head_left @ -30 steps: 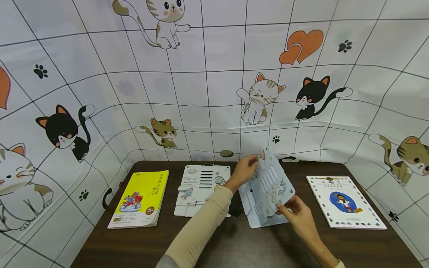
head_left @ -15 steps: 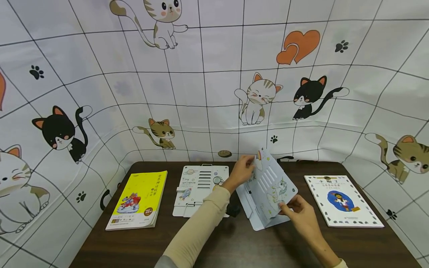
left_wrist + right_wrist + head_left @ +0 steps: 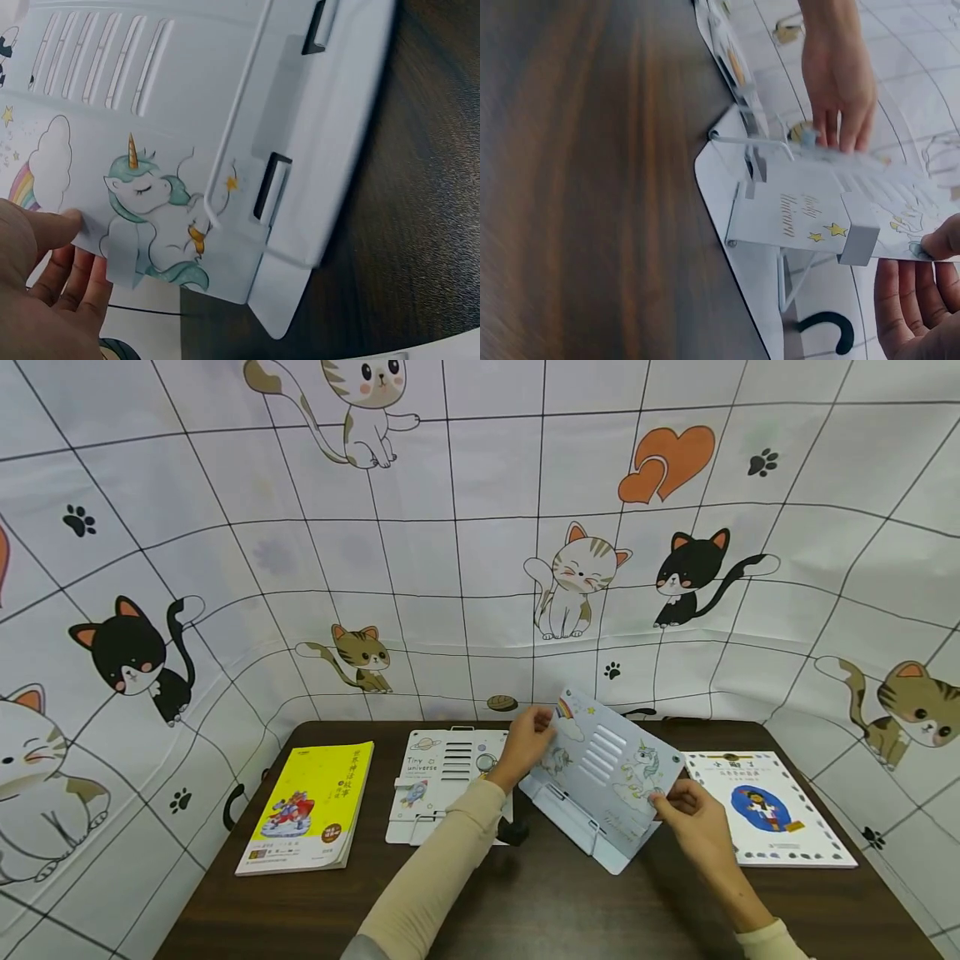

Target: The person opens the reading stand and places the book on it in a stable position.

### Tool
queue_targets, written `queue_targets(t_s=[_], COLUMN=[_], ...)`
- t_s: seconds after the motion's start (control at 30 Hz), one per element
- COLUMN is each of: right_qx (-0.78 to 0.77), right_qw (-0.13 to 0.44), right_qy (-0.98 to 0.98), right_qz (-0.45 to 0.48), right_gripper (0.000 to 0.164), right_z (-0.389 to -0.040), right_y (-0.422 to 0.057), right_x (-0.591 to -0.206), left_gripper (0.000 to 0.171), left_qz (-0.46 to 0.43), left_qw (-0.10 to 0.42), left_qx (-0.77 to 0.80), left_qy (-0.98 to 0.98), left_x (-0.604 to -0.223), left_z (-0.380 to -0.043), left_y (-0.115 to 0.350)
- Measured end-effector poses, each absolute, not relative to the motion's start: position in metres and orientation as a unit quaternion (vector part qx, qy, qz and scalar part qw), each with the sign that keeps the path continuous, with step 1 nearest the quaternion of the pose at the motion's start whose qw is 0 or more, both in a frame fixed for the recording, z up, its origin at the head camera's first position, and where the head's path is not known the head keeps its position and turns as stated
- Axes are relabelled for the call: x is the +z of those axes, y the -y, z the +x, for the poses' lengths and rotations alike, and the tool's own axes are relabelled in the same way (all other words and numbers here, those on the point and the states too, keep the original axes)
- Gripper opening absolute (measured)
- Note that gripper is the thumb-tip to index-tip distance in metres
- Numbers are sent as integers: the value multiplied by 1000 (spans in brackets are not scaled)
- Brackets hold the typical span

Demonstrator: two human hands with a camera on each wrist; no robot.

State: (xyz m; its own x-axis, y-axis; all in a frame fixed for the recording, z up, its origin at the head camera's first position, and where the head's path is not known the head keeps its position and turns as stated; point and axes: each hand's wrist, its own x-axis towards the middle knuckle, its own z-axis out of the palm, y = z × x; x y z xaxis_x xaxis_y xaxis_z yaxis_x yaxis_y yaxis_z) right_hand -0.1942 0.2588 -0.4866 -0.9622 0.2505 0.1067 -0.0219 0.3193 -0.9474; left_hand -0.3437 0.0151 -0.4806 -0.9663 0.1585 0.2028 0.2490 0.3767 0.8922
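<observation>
A pale book stand with a unicorn and rainbow print stands on the table, its slotted panel tilted up from its base plate. My left hand pinches the panel's left edge near the rainbow, thumb on the printed face in the left wrist view. At the opposite edge, my right hand pinches the panel, thumb in front and fingers behind. The right wrist view shows a small side clip and wire supports at the base. Part of the panel's back is hidden.
A second book stand marked "Tiny universe" lies flat behind my left forearm. A yellow book lies at the left, a white book at the right. A cat-print sheet hangs behind the table.
The stand has turned so its printed panel faces more toward me. My right hand has moved rightward with its edge, now overlapping the white book in view; my left hand has shifted slightly left.
</observation>
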Motion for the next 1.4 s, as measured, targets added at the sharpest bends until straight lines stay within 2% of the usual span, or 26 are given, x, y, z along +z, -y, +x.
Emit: queue_targets(t_s=[0.7, 1.4], right_qx=[452, 457], right_qw=[161, 143], right_qy=[873, 875], right_qz=[-88, -71], right_gripper=[40, 36], right_z=[-254, -308], right_y=[-295, -308], right_x=[-480, -474], left_gripper=[18, 18], left_qz=[-119, -132], left_qw=[56, 47], left_qx=[-562, -569], left_qy=[816, 810], left_x=[-487, -492], left_z=[-336, -331], left_y=[-8, -6])
